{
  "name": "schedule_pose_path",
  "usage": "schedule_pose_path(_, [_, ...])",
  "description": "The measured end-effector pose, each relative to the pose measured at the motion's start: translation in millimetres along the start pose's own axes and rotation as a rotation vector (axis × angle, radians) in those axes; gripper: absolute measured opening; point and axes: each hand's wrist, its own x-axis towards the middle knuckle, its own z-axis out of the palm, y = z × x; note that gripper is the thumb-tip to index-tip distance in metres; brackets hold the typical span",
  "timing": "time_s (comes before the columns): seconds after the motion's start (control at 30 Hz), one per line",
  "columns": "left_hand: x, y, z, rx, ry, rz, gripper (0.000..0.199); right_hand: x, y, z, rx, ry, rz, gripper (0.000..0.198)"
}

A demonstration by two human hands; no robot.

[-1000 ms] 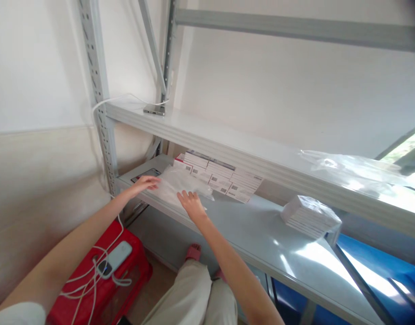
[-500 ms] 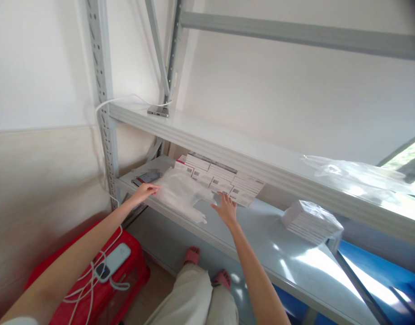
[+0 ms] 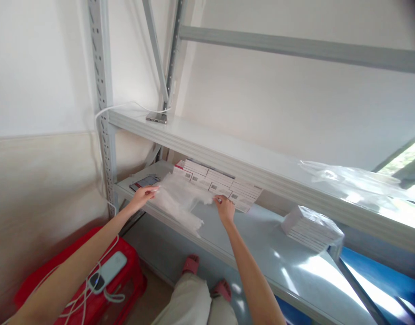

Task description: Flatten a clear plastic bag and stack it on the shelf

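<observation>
A thin, translucent white plastic bag (image 3: 180, 198) lies spread over the lower shelf, its handles pointing to the right. Its left end is pinched in the fingers of my left hand (image 3: 144, 196). At the other side, my right hand (image 3: 225, 208) has its fingers closed on the tip of a bag handle. Right behind the bag stands a row of white boxes or booklets (image 3: 221, 180) with printed labels and small square codes. A dark, flat phone-like item (image 3: 145, 181) rests near my left hand.
A plastic-wrapped stack (image 3: 312, 228) sits on the lower shelf (image 3: 258, 243) to the right. Above, the upper shelf (image 3: 227, 146) carries a phone (image 3: 156, 118) and clear plastic (image 3: 352, 178). A red stool (image 3: 126, 266) at lower left holds a power bank (image 3: 107, 273) and white cables.
My right hand has gone from spread fingers to a pinch on the bag's handle. The bag is pulled slightly flatter, and the view has tilted up a little.
</observation>
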Motion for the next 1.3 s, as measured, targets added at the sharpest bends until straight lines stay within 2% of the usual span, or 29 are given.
schedule_pose_path(0.13, [-5.3,15.2,1.9,0.044,0.081,0.061,0.051,25.2,-10.4,-6.4,0.012,-0.008,-0.020,0.026])
schedule_pose_path(0.23, [-7.7,13.3,2.1,0.144,0.057,0.063,0.047,41.1,-18.5,-2.9,-0.006,-0.041,-0.033,0.026])
schedule_pose_path(0.33, [-10.8,7.5,1.5,0.361,0.044,0.051,0.039,50.0,-24.0,5.6,-0.026,-0.087,-0.064,0.027])
schedule_pose_path(0.57, [-35.9,21.0,13.0,1.000,0.048,0.260,0.039,50.1,-19.1,24.5,-0.077,-0.149,-0.127,0.028])
schedule_pose_path(0.63, [-40.6,27.8,16.7,1.108,0.085,0.294,0.043,48.4,-15.3,27.6,-0.068,-0.148,-0.127,0.029])
schedule_pose_path(0.73, [-42.0,37.4,22.4,1.145,0.096,0.362,0.051,46.1,-12.1,28.2,-0.080,-0.153,-0.179,0.029])
schedule_pose_path(0.8, [-41.6,45.1,30.8,1.096,-0.034,0.426,0.060,45.0,-12.9,25.5,-0.111,-0.160,-0.247,0.028])
schedule_pose_path(0.87, [-41.4,53.9,46.4,1.004,-0.249,0.495,0.071,44.3,-15.8,21.3,-0.141,-0.166,-0.295,0.028])
schedule_pose_path(0.97, [-38.8,64.3,80.7,0.866,-0.545,0.579,0.089,43.8,-21.2,15.3,-0.172,-0.190,-0.314,0.029])
schedule_pose_path(1.03, [-33.8,65.9,104.6,0.807,-0.667,0.613,0.098,43.8,-23.1,13.3,-0.194,-0.218,-0.311,0.029])
schedule_pose_path(1.1, [-27.5,63.3,124.1,0.773,-0.722,0.638,0.101,43.6,-22.4,13.0,-0.220,-0.249,-0.299,0.029])
schedule_pose_path(1.2, [-20.4,55.7,141.9,0.774,-0.719,0.680,0.092,43.3,-18.3,14.3,-0.242,-0.304,-0.273,0.037])
schedule_pose_path(1.3, [-20.0,49.4,149.1,0.769,-0.726,0.716,0.088,45.0,-16.5,16.0,-0.227,-0.350,-0.256,0.077])
